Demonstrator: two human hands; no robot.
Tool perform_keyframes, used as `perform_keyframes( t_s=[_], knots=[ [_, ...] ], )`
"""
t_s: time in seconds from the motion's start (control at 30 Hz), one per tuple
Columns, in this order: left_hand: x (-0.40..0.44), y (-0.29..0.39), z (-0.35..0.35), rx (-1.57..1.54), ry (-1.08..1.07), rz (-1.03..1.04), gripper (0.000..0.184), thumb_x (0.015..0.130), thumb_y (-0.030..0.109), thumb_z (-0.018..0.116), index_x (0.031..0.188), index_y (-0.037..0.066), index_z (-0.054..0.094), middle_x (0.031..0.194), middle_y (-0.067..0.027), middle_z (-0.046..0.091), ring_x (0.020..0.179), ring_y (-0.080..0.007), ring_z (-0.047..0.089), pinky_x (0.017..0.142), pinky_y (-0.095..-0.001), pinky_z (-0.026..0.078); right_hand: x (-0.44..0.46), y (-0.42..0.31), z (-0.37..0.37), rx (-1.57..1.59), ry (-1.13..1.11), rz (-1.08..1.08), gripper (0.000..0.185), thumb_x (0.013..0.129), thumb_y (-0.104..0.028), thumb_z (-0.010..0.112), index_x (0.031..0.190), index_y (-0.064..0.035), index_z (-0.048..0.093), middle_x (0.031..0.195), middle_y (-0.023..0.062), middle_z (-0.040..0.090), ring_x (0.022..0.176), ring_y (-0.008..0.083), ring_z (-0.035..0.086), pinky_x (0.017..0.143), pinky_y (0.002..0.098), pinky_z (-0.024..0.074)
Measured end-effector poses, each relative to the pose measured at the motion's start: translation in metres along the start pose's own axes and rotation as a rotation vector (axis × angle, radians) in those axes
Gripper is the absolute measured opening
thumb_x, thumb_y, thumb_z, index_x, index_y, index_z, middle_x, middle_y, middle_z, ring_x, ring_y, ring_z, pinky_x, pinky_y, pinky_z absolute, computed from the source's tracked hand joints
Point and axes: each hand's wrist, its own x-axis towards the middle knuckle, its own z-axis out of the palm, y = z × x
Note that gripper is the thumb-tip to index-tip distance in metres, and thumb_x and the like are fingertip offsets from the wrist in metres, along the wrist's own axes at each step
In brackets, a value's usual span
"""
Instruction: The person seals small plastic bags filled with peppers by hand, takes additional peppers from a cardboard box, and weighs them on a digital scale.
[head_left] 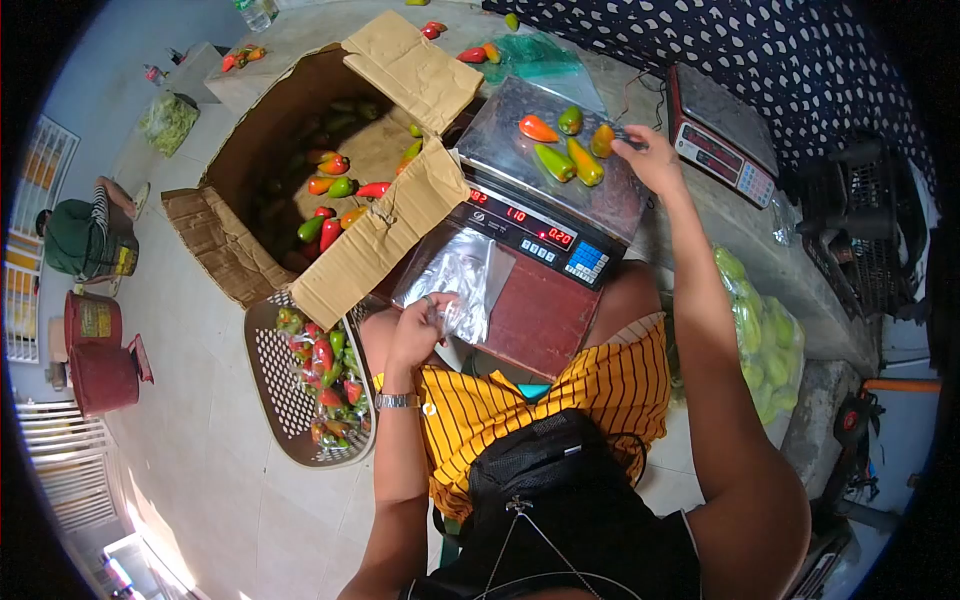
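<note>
Several red, green and orange peppers (584, 161) lie on the metal pan of a digital scale (620, 205) with red lit digits. My right hand (650, 160) is at the pan's right edge, its fingertips beside the orange-green pepper (602, 141); whether they grip anything is unclear. My left hand (420, 328) pinches the lower edge of a clear plastic bag (462, 275), which lies over a dark red box (541, 318) in front of the scale. Left of the scale, an open cardboard box (345, 262) holds more peppers (330, 232).
A basket (275, 385) of bagged peppers is on the floor at left. A second scale (722, 160) stands at the upper right, above a bag of green vegetables (765, 345). Another person (80, 238) is at far left, near red buckets (100, 378).
</note>
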Motion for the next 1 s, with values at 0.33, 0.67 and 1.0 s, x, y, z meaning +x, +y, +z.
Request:
perform_keyframes(
  t_s=[0.33,0.67,1.0],
  knots=[
    [0.001,-0.005,-0.001,0.031,-0.002,0.03,0.049,0.083,-0.016,0.046,0.124,0.001,0.067,0.091,0.0016,0.062,0.064,-0.0064,0.048,0.055,-0.0246,0.047,0.021,-0.003,0.031,0.043,-0.014,0.197,0.05,0.092,-0.049,0.063,0.12,-0.0082,0.07,0.112,0.0255,0.07,0.108,0.0428,0.067,0.098,0.048,0.051],
    [-0.004,-0.002,0.0,0.139,0.019,0.036,0.047,0.085,-0.015,0.045,0.121,0.004,0.069,0.089,0.0028,0.066,0.062,-0.0052,0.051,0.054,-0.023,0.044,-0.015,-0.117,0.025,-0.594,-0.383,0.097,0.099,0.072,-0.081,0.067,0.138,-0.0071,0.064,0.145,0.0208,0.058,0.128,0.0357,0.061,0.107,0.0442,0.0485],
    [0.006,0.047,0.033,0.421,0.121,0.136,0.034,0.086,-0.009,0.058,0.116,0.003,0.069,0.093,-0.0082,0.072,0.067,-0.0146,0.062,0.059,-0.0312,0.051,-0.035,-0.131,0.02,-0.659,-0.463,-0.128,0.083,0.068,-0.057,0.083,0.135,-0.0115,0.066,0.138,0.0145,0.063,0.126,0.0321,0.063,0.105,0.0402,0.0515]
  ],
)
